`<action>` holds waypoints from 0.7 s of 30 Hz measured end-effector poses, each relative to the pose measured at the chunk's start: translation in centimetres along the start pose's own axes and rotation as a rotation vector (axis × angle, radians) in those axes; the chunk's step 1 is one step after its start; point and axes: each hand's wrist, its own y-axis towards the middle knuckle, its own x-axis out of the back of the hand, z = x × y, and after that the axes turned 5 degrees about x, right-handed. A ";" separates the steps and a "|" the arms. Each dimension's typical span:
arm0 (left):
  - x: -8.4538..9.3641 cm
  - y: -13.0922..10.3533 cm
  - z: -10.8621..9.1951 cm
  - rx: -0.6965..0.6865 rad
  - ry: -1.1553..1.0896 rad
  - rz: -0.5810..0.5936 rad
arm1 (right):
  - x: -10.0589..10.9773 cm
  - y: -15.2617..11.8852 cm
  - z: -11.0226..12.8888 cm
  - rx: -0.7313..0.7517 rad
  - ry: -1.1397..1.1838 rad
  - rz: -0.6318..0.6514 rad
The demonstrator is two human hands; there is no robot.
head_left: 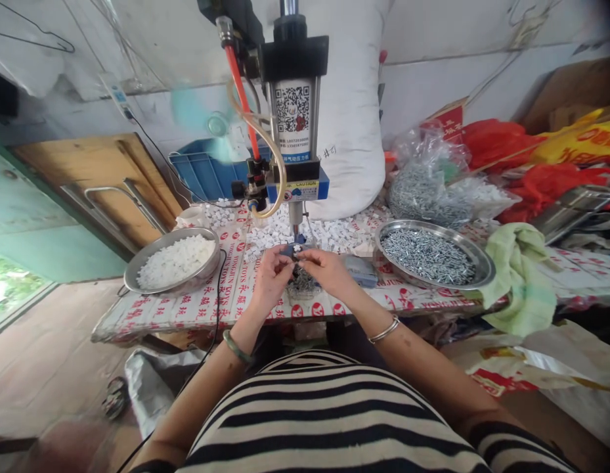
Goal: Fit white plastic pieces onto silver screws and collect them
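Both hands meet under the head of a pneumatic press (292, 125), close to its base. My left hand (275, 274) is closed in a pinch, thumb against fingers; what sits between them is too small to name. My right hand (324, 269) is also pinched, its fingertips close to the left ones, with its contents hidden. A small white piece (297, 249) shows just beyond the fingertips, below the press tip (295, 226). Under the hands lies a small heap of metal pins (303, 281).
A metal bowl of white pieces (132, 266) stands left; a metal tray of pins (488, 266) stands right, beside a green towel (524, 276). Loose white pieces (270, 238) cover the table behind the hands. A black cable (219, 295) hangs over the front edge.
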 end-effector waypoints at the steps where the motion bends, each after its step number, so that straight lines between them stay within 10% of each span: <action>1: 0.0 -0.1 -0.2 0.041 -0.037 0.019 | 0.1 -0.1 0.1 0.010 -0.008 0.027; 9: 0.7 -0.2 -1.0 0.422 -0.356 0.207 | 0.1 -0.8 0.6 0.145 -0.158 0.069; 17: 0.6 -0.5 -0.1 -0.244 0.569 -0.059 | -0.7 -0.8 0.3 0.092 -0.270 -0.055; 21: 0.7 -0.8 -0.3 -0.331 0.710 -0.044 | -0.9 -0.9 0.7 0.117 -0.355 -0.068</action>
